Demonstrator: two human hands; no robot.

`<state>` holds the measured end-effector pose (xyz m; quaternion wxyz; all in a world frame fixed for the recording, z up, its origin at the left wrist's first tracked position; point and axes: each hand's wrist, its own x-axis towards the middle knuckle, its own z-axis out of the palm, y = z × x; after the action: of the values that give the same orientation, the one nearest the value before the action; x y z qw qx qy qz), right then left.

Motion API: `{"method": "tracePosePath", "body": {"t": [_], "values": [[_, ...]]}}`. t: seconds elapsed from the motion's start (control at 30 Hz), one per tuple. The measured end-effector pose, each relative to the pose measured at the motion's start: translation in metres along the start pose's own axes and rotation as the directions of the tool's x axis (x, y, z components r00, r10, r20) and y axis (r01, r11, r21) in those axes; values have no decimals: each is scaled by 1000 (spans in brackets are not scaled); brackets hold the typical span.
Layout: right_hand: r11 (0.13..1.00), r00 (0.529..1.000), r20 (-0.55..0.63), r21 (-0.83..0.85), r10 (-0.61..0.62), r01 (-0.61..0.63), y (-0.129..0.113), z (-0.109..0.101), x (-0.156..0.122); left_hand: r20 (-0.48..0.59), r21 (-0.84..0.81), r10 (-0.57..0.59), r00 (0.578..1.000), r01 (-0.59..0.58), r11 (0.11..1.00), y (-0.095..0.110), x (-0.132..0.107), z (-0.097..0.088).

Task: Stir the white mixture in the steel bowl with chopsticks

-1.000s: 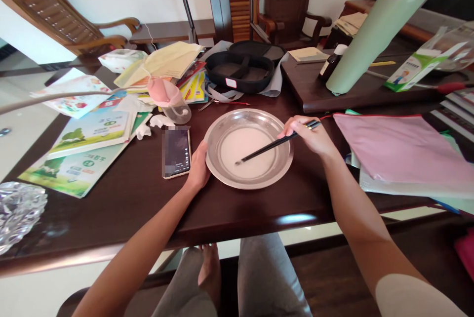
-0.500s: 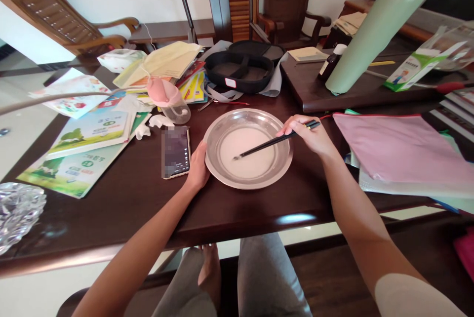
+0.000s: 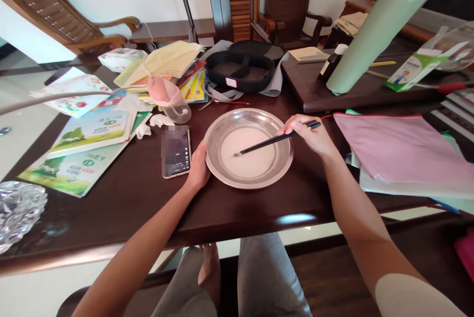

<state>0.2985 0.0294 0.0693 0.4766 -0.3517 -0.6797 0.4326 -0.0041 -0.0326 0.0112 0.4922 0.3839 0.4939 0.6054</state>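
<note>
In front of me on the dark wooden table stands a round metal basin [image 3: 217, 171] with a whitish liquid [image 3: 244, 144] in its bottom. My left hand [image 3: 199, 166] grips the basin's left rim, the thumb along its outer side. A pair of black chopsticks [image 3: 264, 145] is pinched together in my right hand [image 3: 301, 132], above the right rim. They slant down to the left, their tips in the whitish liquid. Just left of my left hand lies a smartphone [image 3: 177, 151] with its screen lit.
A pink-lidded cup [image 3: 170, 99], crumpled tissue and booklets [image 3: 92, 134] lie left. Behind the basin is an open black case [image 3: 240, 72]. Rightward are a pink zip pouch [image 3: 403, 146] and a tall green flask [image 3: 377, 40]. A cut-glass dish [image 3: 20, 213] sits at the left edge.
Hardly anything differs. The chopstick tips have shifted very slightly in the liquid, and the whole view has moved a touch. Both hands keep their holds.
</note>
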Motion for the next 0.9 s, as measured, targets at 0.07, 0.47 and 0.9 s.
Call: {"method": "tracePosePath", "body": {"t": [0.07, 0.47, 0.9], "values": [[1000, 995, -96, -14, -4, 2, 0, -4, 1, -2, 32, 15, 1000, -15, 999, 1, 0, 0], [1000, 1000, 18, 22, -6, 5, 1, 0, 0, 1, 22, 18, 1000, -18, 1000, -2, 0, -1], [1000, 1000, 24, 25, 18, -19, 1, 0, -1, 4, 2, 7, 1000, -7, 1000, -2, 0, 0]]}}
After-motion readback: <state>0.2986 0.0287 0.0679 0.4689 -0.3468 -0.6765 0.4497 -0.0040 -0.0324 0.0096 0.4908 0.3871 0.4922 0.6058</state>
